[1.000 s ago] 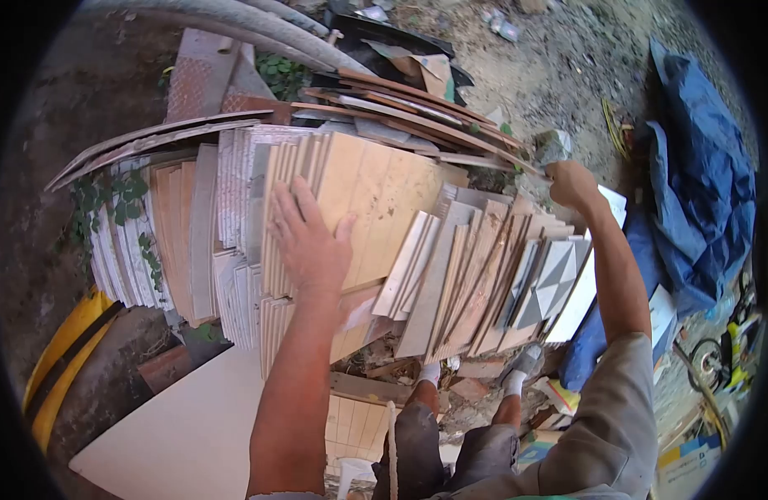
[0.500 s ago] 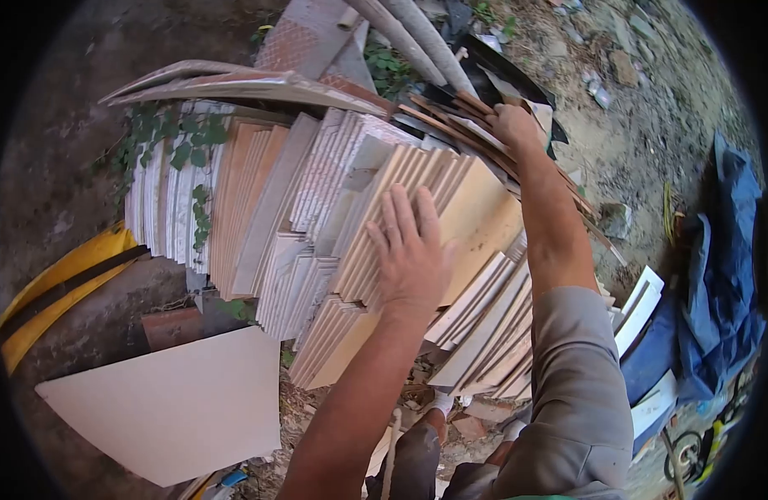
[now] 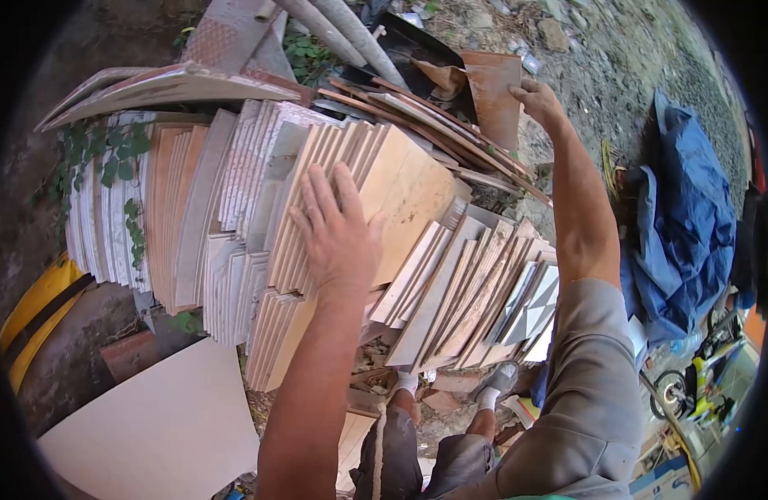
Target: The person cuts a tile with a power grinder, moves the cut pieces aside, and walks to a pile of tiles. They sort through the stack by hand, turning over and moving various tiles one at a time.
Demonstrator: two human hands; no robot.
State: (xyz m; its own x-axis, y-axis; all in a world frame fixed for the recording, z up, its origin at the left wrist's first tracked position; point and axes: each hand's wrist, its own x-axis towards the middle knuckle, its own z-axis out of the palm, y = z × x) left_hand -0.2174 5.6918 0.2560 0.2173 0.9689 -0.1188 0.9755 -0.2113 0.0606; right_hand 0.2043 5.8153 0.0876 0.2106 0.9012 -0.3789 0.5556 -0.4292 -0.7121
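My left hand [image 3: 338, 237] lies with outstretched fingers on the top edges of a stack of beige tiles [image 3: 405, 192]. At the far right of the stacks, my right hand [image 3: 538, 102] pinches the edge of a brown, worn-looking rectangular tile [image 3: 494, 96], which stands tilted. Just below it, several thin brown and grey strips [image 3: 451, 125] lean together in a loose bundle. A black curved piece [image 3: 409, 50] lies behind the brown tile.
White tiles [image 3: 109, 221] and pinkish tiles [image 3: 172, 217] stand in rows to the left, partly under vines. Nearer me are mixed tiles [image 3: 451, 292]. A large white sheet [image 3: 159, 421] lies lower left; a blue tarp [image 3: 688, 225] lies right. Grey pipes [image 3: 342, 33] rest at the back.
My right hand has moved right and pulled the brown tile away from the leaning strips. The view has shifted right; my left hand stays on the beige tiles.
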